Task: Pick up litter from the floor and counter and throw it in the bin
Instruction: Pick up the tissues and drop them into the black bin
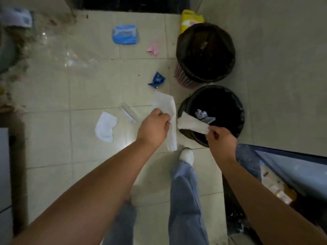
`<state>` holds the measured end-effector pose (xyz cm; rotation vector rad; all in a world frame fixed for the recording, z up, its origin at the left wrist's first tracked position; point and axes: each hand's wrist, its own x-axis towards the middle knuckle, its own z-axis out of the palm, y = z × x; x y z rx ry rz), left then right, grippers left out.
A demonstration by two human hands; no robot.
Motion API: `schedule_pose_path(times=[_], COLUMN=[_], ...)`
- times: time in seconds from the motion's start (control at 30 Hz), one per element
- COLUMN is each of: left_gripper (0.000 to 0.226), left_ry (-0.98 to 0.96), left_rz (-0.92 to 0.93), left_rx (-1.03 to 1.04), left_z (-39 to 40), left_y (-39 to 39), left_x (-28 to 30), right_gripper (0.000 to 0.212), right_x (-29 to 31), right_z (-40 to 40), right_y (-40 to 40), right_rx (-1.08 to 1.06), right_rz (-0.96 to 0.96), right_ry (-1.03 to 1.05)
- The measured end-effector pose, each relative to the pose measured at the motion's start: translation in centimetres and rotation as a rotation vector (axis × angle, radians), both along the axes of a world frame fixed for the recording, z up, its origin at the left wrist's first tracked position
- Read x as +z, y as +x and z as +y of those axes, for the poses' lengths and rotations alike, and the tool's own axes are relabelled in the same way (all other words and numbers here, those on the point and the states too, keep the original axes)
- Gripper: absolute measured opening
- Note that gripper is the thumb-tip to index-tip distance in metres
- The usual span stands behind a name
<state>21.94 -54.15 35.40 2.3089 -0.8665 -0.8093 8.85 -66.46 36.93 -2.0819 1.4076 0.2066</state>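
Observation:
My left hand [153, 127] grips a long white tissue [165, 105] just left of the near black-lined bin [235, 110]. My right hand [221, 141] pinches a second white tissue [192, 123] that hangs over that bin's near rim. Crumpled foil [200, 114] lies inside the bin. On the tiled floor lie a white tissue [105, 127], a clear plastic wrapper [129, 112], a dark blue wrapper [157, 80], a pink scrap [153, 48] and a light blue packet [125, 34].
A second bin [205, 52], a pink basket with a dark liner, stands beyond the near one, with a yellow bag [190, 19] behind it. Clear plastic [74, 59] lies at the left by dirt. My shoe [186, 154] stands by the near bin. A wall runs along the right.

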Motion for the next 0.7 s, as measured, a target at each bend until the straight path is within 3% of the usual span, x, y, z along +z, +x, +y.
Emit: schedule_pose_path(times=[0.17, 0.33, 0.47, 0.53, 0.6, 0.7], left_gripper=[0.021, 0.034, 0.047, 0.046, 0.045, 0.042], left_ry=[0.060, 0.393, 0.646, 0.718, 0.707, 0.624], left_rz=[0.112, 0.210, 0.289, 0.285, 0.260, 0.231], left_rx=[-0.027, -0.113, -0.252, -0.310, -0.324, -0.261], left_z=[-13.2, -20.8, -22.3, -21.6, -20.6, -19.9], left_y=[-3.2, -5.3, -6.0, -5.8, -5.3, -4.2], left_x=[-2.2, -7.2, -10.1, -10.4, -10.1, -9.1], right_gripper=[0.032, 0.033, 0.043, 0.044, 0.041, 0.036], right_x=[-1.7, -4.9, -8.7, -9.2, -9.3, -9.2], right_z=[-10.9, -16.6, -18.3, -18.4, -18.1, -17.3], right_y=[-4.1, -5.8, -5.6, -5.6, -5.4, -4.6], right_rx=[-0.168, -0.156, -0.119, -0.124, -0.104, -0.062], right_rz=[0.088, 0.160, 0.150, 0.304, 0.413, 0.403], right_ry=[0.072, 0.247, 0.384, 0.528, 0.655, 0.656])
